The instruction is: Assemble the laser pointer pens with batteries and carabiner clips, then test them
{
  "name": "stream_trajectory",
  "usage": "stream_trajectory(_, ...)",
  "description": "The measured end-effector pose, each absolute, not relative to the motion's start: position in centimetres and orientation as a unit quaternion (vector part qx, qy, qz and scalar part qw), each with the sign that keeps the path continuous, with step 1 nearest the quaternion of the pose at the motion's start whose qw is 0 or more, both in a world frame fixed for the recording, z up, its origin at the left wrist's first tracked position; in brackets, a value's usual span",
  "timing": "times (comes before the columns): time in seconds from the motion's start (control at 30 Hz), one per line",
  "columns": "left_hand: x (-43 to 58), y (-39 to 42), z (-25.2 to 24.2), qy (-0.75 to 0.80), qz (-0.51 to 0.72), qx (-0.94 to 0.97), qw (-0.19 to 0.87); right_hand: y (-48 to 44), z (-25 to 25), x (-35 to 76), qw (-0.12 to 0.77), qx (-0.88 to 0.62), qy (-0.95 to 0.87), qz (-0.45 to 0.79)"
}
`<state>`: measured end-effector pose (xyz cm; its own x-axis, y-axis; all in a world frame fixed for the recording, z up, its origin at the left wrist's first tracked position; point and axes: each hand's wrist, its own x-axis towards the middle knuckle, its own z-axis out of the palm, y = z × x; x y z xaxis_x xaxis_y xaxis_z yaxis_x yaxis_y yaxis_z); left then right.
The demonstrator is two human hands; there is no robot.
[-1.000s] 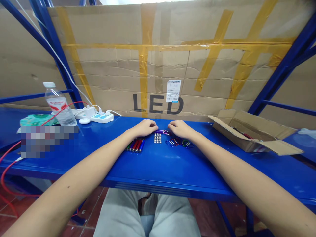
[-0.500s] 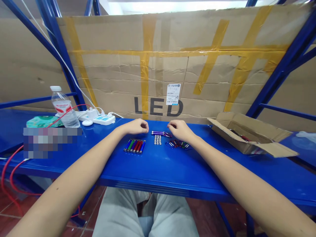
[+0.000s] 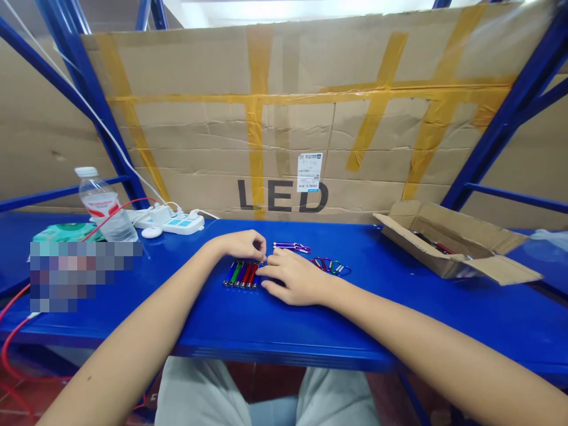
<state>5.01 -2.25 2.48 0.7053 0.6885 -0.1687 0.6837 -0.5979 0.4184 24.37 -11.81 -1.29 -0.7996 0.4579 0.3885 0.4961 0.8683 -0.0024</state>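
Observation:
On the blue shelf-table (image 3: 284, 319), a row of several small coloured flashlights (image 3: 242, 274) lies side by side. My left hand (image 3: 242, 244) rests just behind the row, its fingers curled under with the tips at the row's far right end. What they hold, if anything, is hidden. My right hand (image 3: 290, 275) lies palm down to the right of the row, fingers stretched left and touching its right end. It covers the spot where small silver button cells lay. A purple flashlight with a clip (image 3: 290, 247) lies behind my right hand. Coloured carabiners (image 3: 332, 265) sit to its right.
An open cardboard box (image 3: 448, 242) stands at the right. At the left are a water bottle (image 3: 104, 204), a white power strip (image 3: 173, 222), a green tissue pack (image 3: 66, 232) and a red cable (image 3: 13, 331). A taped cardboard sheet marked LED (image 3: 284, 148) closes the back.
My right hand has moved left and toward me, from the carabiners onto the button cells beside the flashlight row. My left hand shifted slightly right. The camera tilted a little.

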Motion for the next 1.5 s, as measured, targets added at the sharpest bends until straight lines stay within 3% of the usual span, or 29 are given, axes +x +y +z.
stream_trajectory(0.27, 5.5, -2.5, 2.2, 0.402, 0.066, 0.887, 0.217, -11.5, -1.6, 24.0, 0.194, -0.26, -0.944, -0.053)
stream_trajectory(0.53, 6.3, -2.6, 1.2, 0.45, 0.227, 0.862, 0.057, -12.0, -1.0, 24.6, 0.183, -0.249, -0.951, -0.026)
stream_trajectory(0.9, 7.7, -4.2, 1.2, 0.372, 0.28, 0.884, 0.042, -13.6, 0.9, 26.1, 0.123, -0.289, -0.947, 0.076)
stream_trajectory(1.2, 8.6, -5.1, 1.0, 0.299, 0.203, 0.93, 0.058, -10.0, 1.3, 32.4, 0.339, -0.409, -0.813, 0.239)
stream_trajectory(1.37, 8.8, -4.5, 0.3, 0.325, 0.183, 0.928, 0.003, -8.9, 0.6, 33.4, 0.353, -0.447, -0.79, 0.227)
stream_trajectory(1.5, 8.5, -3.9, 0.0, 0.315, 0.17, 0.933, 0.025, -8.9, 0.4, 33.0, 0.349, -0.452, -0.806, 0.157)
